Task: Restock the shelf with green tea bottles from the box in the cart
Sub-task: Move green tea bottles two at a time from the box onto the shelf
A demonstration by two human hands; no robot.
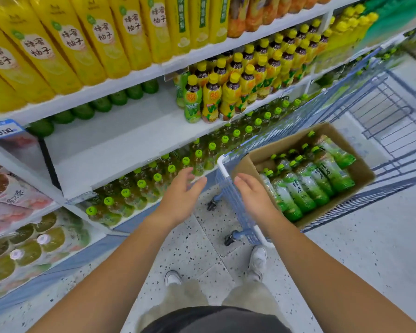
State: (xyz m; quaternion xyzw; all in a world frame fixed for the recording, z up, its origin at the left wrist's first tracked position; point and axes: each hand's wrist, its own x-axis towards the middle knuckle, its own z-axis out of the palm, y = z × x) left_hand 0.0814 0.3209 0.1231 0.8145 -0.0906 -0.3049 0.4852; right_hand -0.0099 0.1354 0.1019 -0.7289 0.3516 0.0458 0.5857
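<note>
Centrally, left hand [179,197] and right hand [257,196] hover, grips slack and empty, beside box [246,167] of seemingly flat-lying green tea bottles [308,183].

Green tea bottles [305,188]: green-and-white labels, lime-green caps.
Box [360,169]: plain brown cardboard.
Cart [234,207]: blue wire, white rim.
Shelf [120,140]: white boards; price tag [4,129] blue and white.
Top-row bottles [70,44]: yellow, with pale round labels bearing dark characters.
Middle-row bottles [211,99]: yellow caps, dark necks, yellow-and-green wrappers.
Floor [190,248]: pale terrazzo, dark-speckled.
</note>
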